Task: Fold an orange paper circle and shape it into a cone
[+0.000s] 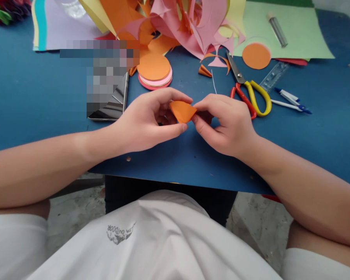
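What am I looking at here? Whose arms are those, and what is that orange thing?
A camera sits on a person's head and looks down, so you see their own two arms. The left hand and the right hand together pinch a folded orange paper piece just above a blue table. On the table lie a stack of paper circles, scissors with red and yellow handles, a clear ruler, pens, another orange circle, and a heap of cut pink and orange scraps.
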A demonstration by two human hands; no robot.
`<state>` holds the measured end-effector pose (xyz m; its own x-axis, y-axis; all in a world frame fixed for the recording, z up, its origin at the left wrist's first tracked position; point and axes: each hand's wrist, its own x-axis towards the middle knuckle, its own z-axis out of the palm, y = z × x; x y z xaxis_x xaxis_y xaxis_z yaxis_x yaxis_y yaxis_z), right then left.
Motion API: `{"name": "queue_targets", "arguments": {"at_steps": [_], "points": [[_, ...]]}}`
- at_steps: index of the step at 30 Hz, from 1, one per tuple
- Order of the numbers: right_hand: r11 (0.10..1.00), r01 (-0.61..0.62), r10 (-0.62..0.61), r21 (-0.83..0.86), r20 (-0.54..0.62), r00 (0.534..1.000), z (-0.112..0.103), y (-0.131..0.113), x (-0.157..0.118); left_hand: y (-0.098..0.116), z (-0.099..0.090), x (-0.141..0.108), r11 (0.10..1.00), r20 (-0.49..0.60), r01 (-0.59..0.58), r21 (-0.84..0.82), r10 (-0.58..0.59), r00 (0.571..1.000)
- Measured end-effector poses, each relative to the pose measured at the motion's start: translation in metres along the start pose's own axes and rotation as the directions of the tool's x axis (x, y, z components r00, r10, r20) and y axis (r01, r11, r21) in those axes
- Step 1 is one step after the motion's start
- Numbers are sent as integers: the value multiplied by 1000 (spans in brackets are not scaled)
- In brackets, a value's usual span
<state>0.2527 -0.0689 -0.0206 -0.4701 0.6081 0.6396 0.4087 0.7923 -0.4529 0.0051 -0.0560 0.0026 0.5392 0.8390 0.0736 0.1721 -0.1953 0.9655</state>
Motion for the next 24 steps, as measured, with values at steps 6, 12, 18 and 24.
{"name": "queue_targets", "arguments": {"at_steps": [6, 12, 18, 24], "points": [[1000, -20, 21, -24, 30, 999, 1, -1, -1, -3, 0, 0, 999, 7, -26, 24, 26, 1000], [1000, -12, 13, -15, 33, 999, 1, 0, -1, -2, 1, 0, 999, 9, -28, 47, 27, 1000], [1000, -2, 3, -20, 31, 1000, 1, 0, -1, -3, 1, 1, 999, 17, -32, 37, 31, 999], [1000, -6, 7, -14, 33, 999, 2, 1, -1, -3, 2, 1, 999, 19, -29, 38, 29, 999]]}}
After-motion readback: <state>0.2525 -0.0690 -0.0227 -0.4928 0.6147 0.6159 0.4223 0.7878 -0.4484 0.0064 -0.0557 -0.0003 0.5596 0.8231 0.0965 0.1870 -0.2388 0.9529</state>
